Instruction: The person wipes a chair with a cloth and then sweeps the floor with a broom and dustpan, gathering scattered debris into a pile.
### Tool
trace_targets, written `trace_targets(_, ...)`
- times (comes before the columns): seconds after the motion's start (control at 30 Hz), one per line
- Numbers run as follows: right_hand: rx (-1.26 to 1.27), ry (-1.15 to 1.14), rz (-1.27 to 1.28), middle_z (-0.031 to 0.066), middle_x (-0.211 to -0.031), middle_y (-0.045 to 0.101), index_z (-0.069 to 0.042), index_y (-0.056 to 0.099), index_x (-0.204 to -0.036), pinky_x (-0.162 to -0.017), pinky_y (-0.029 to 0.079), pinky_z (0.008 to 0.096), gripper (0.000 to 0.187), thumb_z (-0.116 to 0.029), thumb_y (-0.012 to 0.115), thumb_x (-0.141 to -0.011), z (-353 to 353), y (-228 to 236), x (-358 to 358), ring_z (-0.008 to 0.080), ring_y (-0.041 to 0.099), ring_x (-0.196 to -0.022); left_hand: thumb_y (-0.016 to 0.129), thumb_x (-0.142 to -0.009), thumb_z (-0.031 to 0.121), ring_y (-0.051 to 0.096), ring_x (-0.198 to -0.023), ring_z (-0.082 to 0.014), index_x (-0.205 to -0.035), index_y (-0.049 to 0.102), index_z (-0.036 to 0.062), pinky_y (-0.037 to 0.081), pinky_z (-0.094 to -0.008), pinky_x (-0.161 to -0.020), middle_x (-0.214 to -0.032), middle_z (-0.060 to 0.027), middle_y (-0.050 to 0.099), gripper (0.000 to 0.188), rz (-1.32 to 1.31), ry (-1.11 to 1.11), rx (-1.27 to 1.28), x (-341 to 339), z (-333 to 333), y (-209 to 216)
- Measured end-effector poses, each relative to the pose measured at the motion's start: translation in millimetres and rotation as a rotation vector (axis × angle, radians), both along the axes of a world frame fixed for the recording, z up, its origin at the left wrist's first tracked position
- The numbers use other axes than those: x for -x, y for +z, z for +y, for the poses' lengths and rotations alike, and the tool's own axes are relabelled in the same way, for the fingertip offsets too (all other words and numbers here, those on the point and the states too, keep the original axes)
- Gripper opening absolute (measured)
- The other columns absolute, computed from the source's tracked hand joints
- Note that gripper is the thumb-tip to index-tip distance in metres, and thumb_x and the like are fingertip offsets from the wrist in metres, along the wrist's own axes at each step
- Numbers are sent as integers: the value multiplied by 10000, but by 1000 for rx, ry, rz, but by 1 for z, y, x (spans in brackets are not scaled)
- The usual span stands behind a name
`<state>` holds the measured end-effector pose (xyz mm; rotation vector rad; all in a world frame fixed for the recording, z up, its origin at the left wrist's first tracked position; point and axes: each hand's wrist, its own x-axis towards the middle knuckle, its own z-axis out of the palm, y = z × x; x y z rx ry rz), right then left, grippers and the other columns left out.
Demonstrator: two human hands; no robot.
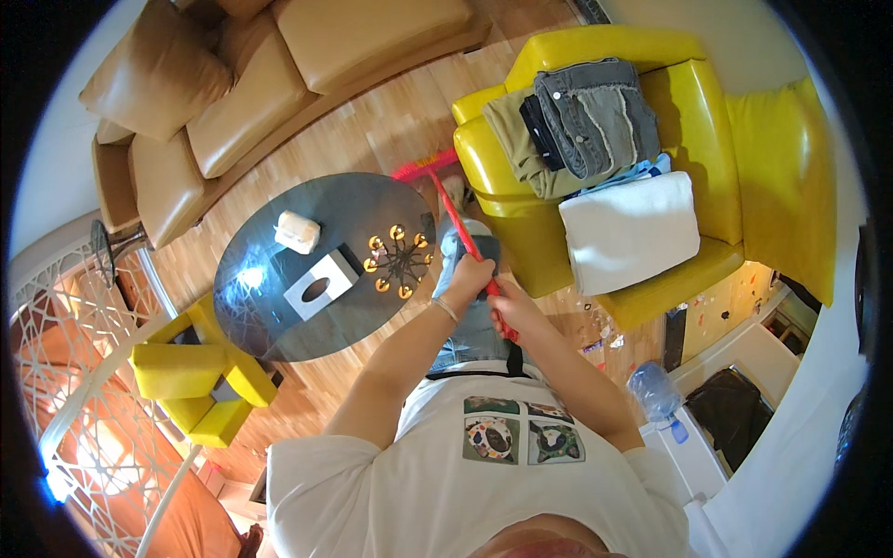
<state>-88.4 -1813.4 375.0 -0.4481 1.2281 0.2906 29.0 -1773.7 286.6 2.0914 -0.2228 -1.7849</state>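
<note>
A red broom (454, 216) slants away from my body, its handle running between the dark oval table and the yellow armchair. The bristle head (409, 172) is bright pinkish red and rests on the wood floor by the table's far right edge. My left hand (473, 278) wraps round the middle of the handle. Lower down, closer to my waist, my right hand (510, 309) is closed round the handle near its end. Below the hands my jeans and the front of my white T-shirt show.
The dark oval table (358, 209) holds a tissue box (318, 286) and a white pack (297, 232). A yellow armchair (521, 237) carries folded jeans (595, 116) and a white folded cloth (633, 228). A tan sofa (251, 93) lines the far left. Scraps (609, 330) litter the floor at right.
</note>
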Motion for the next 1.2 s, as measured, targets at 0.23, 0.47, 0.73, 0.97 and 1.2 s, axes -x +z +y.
trace_targets(0.23,195,101,-83,45,-618,476,-128,264,-1407,-327,359,295,583,-117,470,-861,43,3,15,146,439,-372,573,-764,211,601,-722,-193,-876,576,-48,471,-326,-594,-825,-155,619,282,-274,143,262,26,52,-33)
trace_targets(0.47,175,-157,-92,45,-635,502,-152,341,-1396,-344,348,274,603,-84,477,-813,72,-81,-8,134,439,-393,590,-742,206,611,-750,-224,-1011,506,-26,486,-348,-633,-855,-156,619,365,-322,94,171,-14,55,-90)
trace_targets(0.73,-63,-525,-66,22,-640,480,-207,332,-1405,-348,298,241,577,-85,511,-871,186,-54,86,98,393,-397,520,-786,300,604,-873,-446,-1323,189,-15,481,-475,-735,-978,-328,586,706,-123,-204,-9,78,141,-57)
trace_targets(0.97,61,-517,163,41,-628,500,-181,353,-1395,-339,308,248,578,-59,512,-854,307,13,127,115,421,-393,515,-797,206,597,-778,-427,-1290,225,-34,466,-470,-686,-851,-272,577,620,22,-241,213,136,268,-20)
trace_targets(1.2,133,-659,62,30,-605,482,-151,342,-1400,-320,284,233,567,-61,494,-861,342,-19,109,104,380,-354,523,-801,143,535,-758,-319,-1246,310,2,460,-400,-688,-842,-152,512,512,-133,-385,196,111,264,-17)
